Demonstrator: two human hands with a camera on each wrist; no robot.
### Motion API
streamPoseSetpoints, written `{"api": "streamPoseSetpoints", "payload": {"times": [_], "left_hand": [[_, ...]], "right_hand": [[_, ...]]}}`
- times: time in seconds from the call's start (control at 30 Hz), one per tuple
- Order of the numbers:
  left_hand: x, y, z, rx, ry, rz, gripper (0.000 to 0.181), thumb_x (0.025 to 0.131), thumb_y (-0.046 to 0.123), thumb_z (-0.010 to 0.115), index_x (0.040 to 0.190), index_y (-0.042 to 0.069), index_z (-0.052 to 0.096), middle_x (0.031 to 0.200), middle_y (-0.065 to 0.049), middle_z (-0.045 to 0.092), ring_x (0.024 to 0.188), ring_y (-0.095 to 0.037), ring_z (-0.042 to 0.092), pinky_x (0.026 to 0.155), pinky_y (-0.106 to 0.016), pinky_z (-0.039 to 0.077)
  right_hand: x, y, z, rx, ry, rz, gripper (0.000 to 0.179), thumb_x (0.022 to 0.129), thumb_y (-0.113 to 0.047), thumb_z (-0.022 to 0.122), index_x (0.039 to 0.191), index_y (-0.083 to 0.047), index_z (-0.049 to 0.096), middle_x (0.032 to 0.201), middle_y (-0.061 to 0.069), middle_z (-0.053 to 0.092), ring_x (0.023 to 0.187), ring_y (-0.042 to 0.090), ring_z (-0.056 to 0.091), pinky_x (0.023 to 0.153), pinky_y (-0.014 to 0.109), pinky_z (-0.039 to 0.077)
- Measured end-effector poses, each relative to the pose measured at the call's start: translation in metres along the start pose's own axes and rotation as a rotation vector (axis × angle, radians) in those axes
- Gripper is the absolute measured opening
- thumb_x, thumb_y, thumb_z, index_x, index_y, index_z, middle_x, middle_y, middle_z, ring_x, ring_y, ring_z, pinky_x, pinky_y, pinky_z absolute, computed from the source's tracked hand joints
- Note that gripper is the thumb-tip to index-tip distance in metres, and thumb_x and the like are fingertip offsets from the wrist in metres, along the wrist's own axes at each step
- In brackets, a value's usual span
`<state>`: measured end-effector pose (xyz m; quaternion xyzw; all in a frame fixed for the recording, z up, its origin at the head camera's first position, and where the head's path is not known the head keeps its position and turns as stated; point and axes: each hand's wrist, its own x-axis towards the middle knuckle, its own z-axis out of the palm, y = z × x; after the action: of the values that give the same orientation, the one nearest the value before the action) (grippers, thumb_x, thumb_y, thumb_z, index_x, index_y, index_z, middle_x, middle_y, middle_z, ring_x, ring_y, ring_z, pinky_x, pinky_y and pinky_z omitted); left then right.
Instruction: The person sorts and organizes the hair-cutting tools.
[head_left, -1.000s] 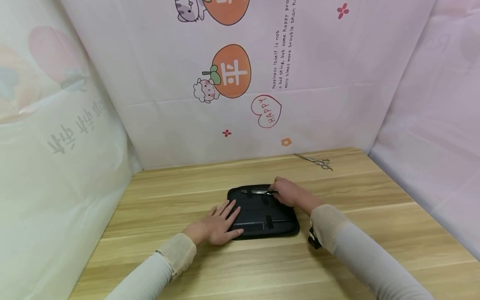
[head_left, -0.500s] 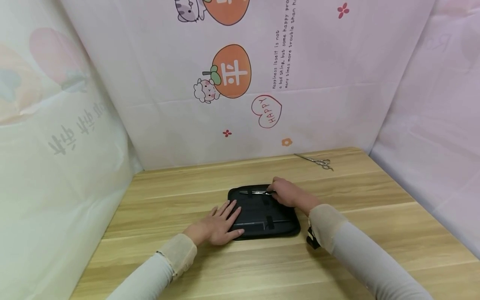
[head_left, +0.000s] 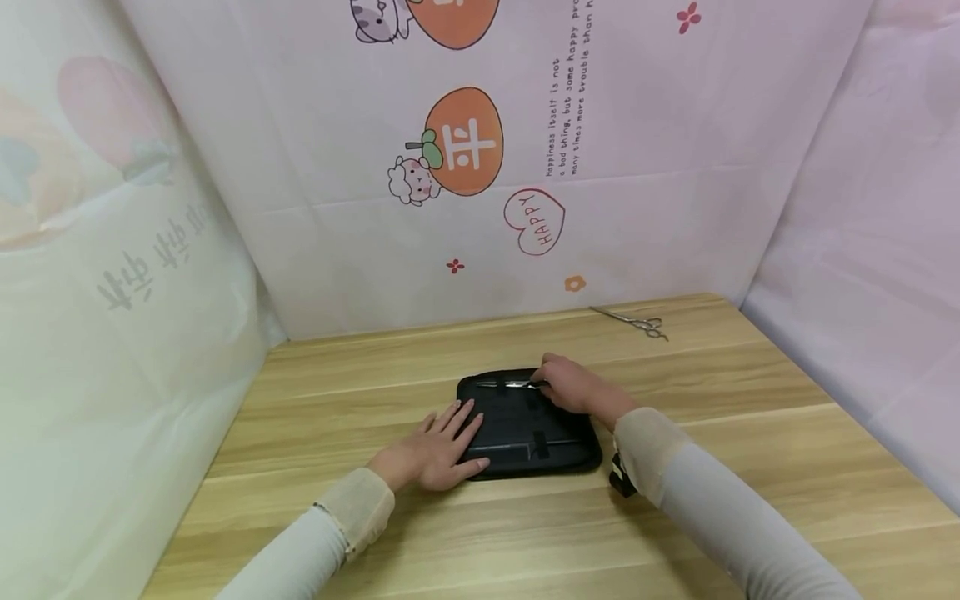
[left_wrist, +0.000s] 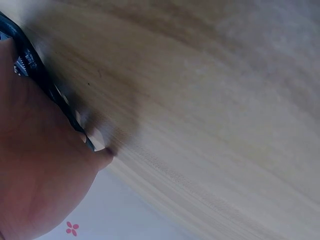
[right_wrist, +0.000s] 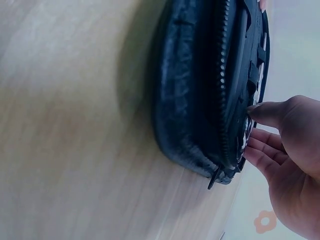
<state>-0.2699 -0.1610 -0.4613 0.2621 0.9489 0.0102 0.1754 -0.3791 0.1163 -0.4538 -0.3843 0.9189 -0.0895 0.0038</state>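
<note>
A black zippered case (head_left: 506, 425) lies on the wooden table, its inner side with elastic loops facing up. Spread fingers of my left hand (head_left: 438, 454) rest flat across the case's left edge. At the case's far side, my right hand (head_left: 573, 385) pinches the handle end of silver scissors (head_left: 513, 384), whose blades point left and run under a loop. The right wrist view has the thumb and fingers of that hand (right_wrist: 292, 145) at the scissors by the case's zipped edge (right_wrist: 223, 75); the hand hides most of the handles.
A second pair of silver scissors (head_left: 633, 322) lies at the back right of the table (head_left: 360, 375), near the patterned backdrop (head_left: 337, 267). Hanging sheets border the table on the left and right.
My right hand has shifted slightly left, sliding the scissors a little further left along the case under the loop. My left hand has stayed in place.
</note>
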Motion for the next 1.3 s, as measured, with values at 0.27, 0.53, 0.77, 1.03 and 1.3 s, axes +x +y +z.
{"api": "streamPoseSetpoints", "payload": {"times": [0.27,0.53,0.77,1.03,1.3], "left_hand": [[0.0005,0.0,-0.0003,-0.003,-0.002,0.001,0.08,0.104,0.069,0.024,0.166,0.021,0.009,0.173,-0.006,-0.005,0.158,-0.025,-0.004,0.125,-0.054,0.011],[0.0005,0.0,-0.0003,-0.013,0.0,0.007,0.08,0.104,0.068,0.026,0.166,0.02,0.01,0.173,-0.006,-0.004,0.158,-0.027,-0.003,0.124,-0.055,0.011],[0.0005,-0.0004,0.0001,-0.006,0.003,0.008,0.08,0.104,0.068,0.025,0.166,0.02,0.009,0.173,-0.006,-0.004,0.158,-0.026,-0.002,0.124,-0.055,0.011],[-0.0012,0.0017,-0.0014,-0.018,0.005,0.013,0.079,0.105,0.067,0.026,0.166,0.019,0.011,0.173,-0.007,-0.003,0.158,-0.028,-0.002,0.124,-0.055,0.012],[0.0036,-0.0025,0.0034,-0.014,0.005,0.002,0.08,0.104,0.068,0.027,0.166,0.02,0.009,0.173,-0.006,-0.005,0.158,-0.026,-0.004,0.125,-0.055,0.01]], "right_hand": [[0.0017,-0.002,-0.0019,0.016,-0.012,0.019,0.027,0.097,-0.001,0.065,0.123,0.003,0.072,0.102,0.013,0.061,0.089,0.025,0.059,0.083,0.042,0.053],[0.0021,-0.0069,-0.0045,0.015,-0.011,0.031,0.027,0.097,-0.001,0.064,0.123,0.003,0.071,0.102,0.013,0.06,0.09,0.025,0.061,0.084,0.042,0.054],[0.0012,-0.0081,-0.0035,0.002,-0.023,0.047,0.029,0.098,-0.001,0.064,0.126,0.002,0.07,0.102,0.012,0.06,0.089,0.023,0.06,0.081,0.04,0.054],[0.0051,-0.0084,0.0002,-0.001,-0.016,0.041,0.029,0.098,-0.001,0.064,0.125,0.001,0.071,0.102,0.012,0.06,0.088,0.022,0.059,0.08,0.039,0.053],[0.0075,-0.0084,0.0005,0.026,-0.015,0.049,0.029,0.098,-0.001,0.063,0.127,0.002,0.07,0.104,0.013,0.06,0.089,0.023,0.06,0.081,0.039,0.053]]}}
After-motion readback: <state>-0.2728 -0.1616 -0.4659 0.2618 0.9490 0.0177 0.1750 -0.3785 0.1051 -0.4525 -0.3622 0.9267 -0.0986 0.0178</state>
